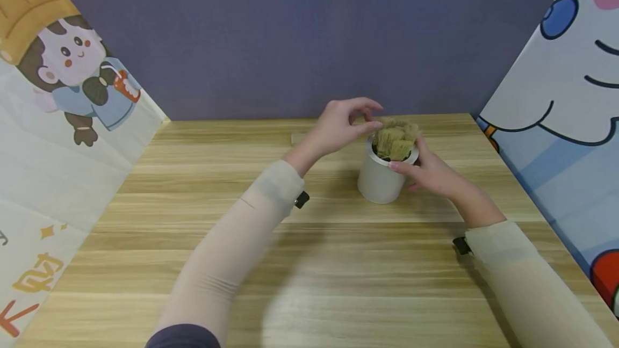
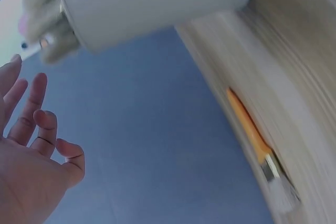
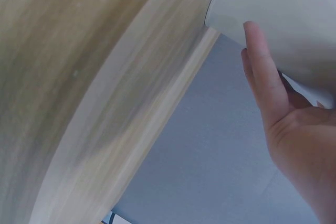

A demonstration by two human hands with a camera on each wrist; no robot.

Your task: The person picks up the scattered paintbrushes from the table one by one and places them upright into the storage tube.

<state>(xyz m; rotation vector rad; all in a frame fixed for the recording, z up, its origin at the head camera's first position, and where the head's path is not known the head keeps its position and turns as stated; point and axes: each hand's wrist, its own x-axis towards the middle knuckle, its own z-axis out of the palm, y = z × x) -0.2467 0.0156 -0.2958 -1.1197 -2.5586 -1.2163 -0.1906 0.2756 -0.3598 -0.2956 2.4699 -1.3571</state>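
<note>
A white cylindrical pot [image 1: 379, 180] stands upright at the back right of the table. Tufts of tan bristles [image 1: 396, 138] rise out of its mouth; what lies below the rim is hidden. My right hand [image 1: 435, 171] holds the pot's right side, its thumb at the front of the rim and its index finger behind. In the right wrist view, the other fingers lie nearly straight along the pot wall. Just left of the tufts hovers my left hand [image 1: 343, 125], fingers loosely bent and apart. The left wrist view shows nothing in that palm.
A paintbrush [image 2: 252, 129] with an orange handle and pale bristles lies along the table's back edge. Behind the wood-grain table [image 1: 217, 176] rises a dark blue-grey panel [image 1: 271, 42]. Printed cartoon sheets [image 1: 48, 165] flank both sides.
</note>
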